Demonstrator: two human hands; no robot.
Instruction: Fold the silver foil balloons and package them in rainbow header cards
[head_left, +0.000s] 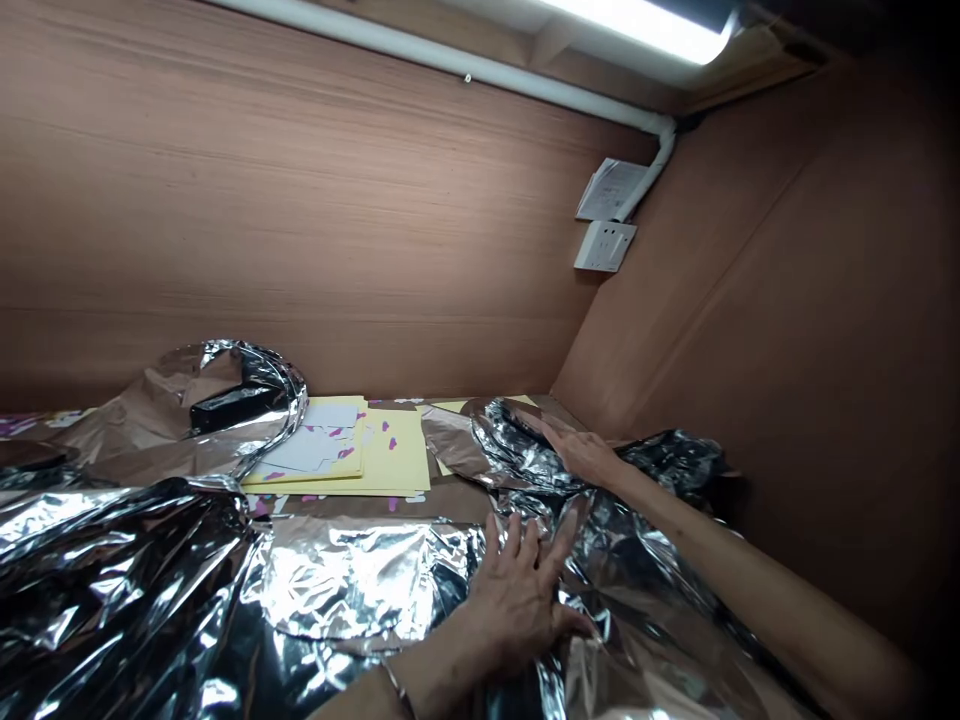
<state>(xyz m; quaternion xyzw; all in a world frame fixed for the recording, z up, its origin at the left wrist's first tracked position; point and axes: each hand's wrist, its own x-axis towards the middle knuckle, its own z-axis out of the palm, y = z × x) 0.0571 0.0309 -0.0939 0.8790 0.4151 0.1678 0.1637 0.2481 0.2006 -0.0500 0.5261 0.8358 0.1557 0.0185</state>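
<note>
Left grip [517, 600] spread open, palm down on crinkled silver foil sheet [352, 585], nothing pinched; right grip [577, 450] open too, flat on far fold. Foil light, limp, slippery: best pinched at edge. Yellow paper sheets [390, 450] beyond.

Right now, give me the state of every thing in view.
Silver foil, crumpled
Left hand, flat on it, fingers spread
Right hand, palm down on it
Yellow paper stack, lying flat under white paper
Wall socket, nothing plugged in
Strip light, lit
</note>
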